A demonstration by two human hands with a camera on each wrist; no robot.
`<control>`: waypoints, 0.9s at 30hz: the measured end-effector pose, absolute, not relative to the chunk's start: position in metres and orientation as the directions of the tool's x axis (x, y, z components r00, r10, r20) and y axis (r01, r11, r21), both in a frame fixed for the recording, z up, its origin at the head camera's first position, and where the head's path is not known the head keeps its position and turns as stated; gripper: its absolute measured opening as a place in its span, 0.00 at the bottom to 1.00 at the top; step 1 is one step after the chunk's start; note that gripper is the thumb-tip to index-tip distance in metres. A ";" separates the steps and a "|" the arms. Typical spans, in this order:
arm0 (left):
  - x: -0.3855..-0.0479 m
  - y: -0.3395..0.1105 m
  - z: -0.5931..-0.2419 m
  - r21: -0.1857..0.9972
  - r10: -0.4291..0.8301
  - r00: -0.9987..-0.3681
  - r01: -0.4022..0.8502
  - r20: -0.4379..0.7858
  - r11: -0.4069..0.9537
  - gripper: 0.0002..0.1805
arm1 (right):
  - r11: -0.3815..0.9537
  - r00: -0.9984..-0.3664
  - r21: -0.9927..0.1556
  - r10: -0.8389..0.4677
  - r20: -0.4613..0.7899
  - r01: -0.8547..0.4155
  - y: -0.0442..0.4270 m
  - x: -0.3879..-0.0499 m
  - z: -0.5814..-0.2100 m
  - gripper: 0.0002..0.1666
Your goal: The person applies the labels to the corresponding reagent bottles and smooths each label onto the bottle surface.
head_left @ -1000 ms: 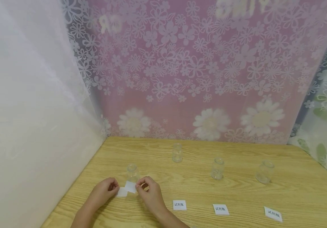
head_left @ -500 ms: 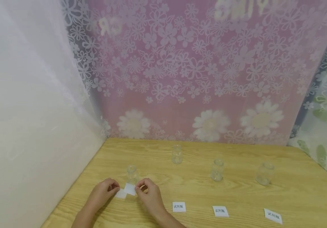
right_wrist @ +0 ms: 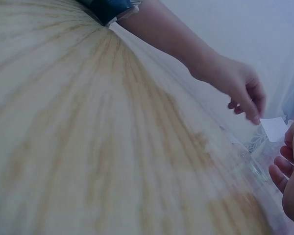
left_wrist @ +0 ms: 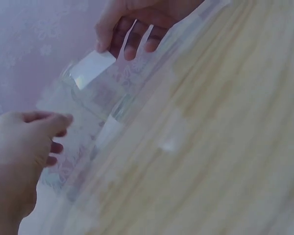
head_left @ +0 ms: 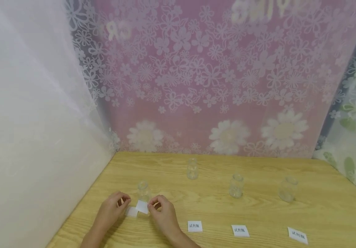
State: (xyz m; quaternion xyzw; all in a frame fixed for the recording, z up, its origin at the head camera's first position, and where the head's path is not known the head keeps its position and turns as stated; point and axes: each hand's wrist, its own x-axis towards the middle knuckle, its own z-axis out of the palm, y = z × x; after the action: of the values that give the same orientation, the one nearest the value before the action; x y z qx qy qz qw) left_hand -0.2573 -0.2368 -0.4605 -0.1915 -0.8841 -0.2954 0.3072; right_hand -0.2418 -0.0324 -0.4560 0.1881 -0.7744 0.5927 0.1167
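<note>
Starting left of the leftmost jar (head_left: 143, 187), we've got the left hand (head_left: 108, 209) with its fingers curled in next to a pale slip (head_left: 131, 212), and honestly we can't tell if it's gripping anything. Right in front of that jar we see a white slip (head_left: 142, 206), its right edge pinched by the right hand (head_left: 165, 215), which sits in front and to the right of the jar. Further right of it on the tabletop (head_left: 165, 172) we've got a rear jar (head_left: 192, 168), a middle jar (head_left: 236, 186) and a right-end jar (head_left: 287, 189), plus three written cards (head_left: 194, 226) lying nearer us than the leftmost jar.
</note>
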 end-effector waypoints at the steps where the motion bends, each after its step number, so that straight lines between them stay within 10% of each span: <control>1: -0.257 -0.234 -0.459 0.372 0.164 -0.680 0.568 0.714 0.735 0.14 | 0.231 -0.904 -0.874 -0.149 0.402 -0.427 -0.032 -0.242 -0.456 0.03; 8: -0.251 -0.213 -0.447 0.193 0.286 -0.396 0.817 0.873 0.544 0.12 | 0.254 -0.903 -0.867 -0.130 0.409 -0.429 -0.031 -0.241 -0.457 0.03; 27: -0.240 -0.206 -0.447 0.406 0.353 -0.608 0.765 0.711 0.500 0.13 | 0.164 -0.888 -0.879 -0.197 0.416 -0.448 -0.032 -0.240 -0.454 0.04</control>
State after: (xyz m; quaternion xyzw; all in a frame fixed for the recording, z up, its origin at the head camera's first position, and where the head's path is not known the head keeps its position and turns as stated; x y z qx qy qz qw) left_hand -0.2399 -0.2060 -0.4474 -0.3412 -0.8188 -0.3655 0.2820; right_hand -0.2401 -0.0321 -0.4540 0.2136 -0.7559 0.6103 0.1029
